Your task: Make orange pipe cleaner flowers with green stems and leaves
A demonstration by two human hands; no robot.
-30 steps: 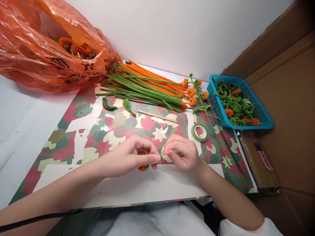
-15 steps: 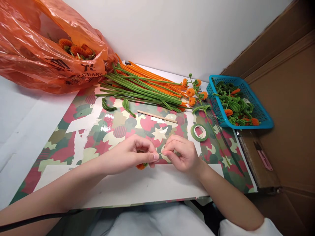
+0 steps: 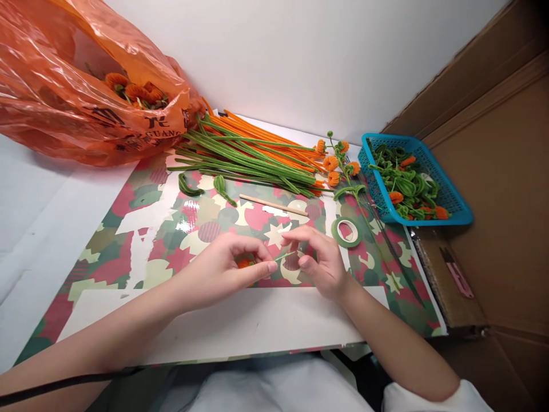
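The left hand (image 3: pixel 223 269) pinches a small orange fuzzy pipe-cleaner flower (image 3: pixel 244 264) above the patterned tabletop (image 3: pixel 171 229); the right hand (image 3: pixel 319 263), fingers loosely spread, touches its thin green wire stem (image 3: pixel 286 256). Stem-wrapping seems underway; a firm re-grip comes next.

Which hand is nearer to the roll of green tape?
Right. The right hand lies just left of the green tape roll; the left hand is farther left, beyond the right hand.

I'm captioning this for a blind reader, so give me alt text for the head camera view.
A left hand pinches a small orange pipe-cleaner flower while the right hand fingers its thin green stem over a patterned mat. Behind lie green and orange pipe cleaners, a green tape roll, a blue basket and an orange bag.
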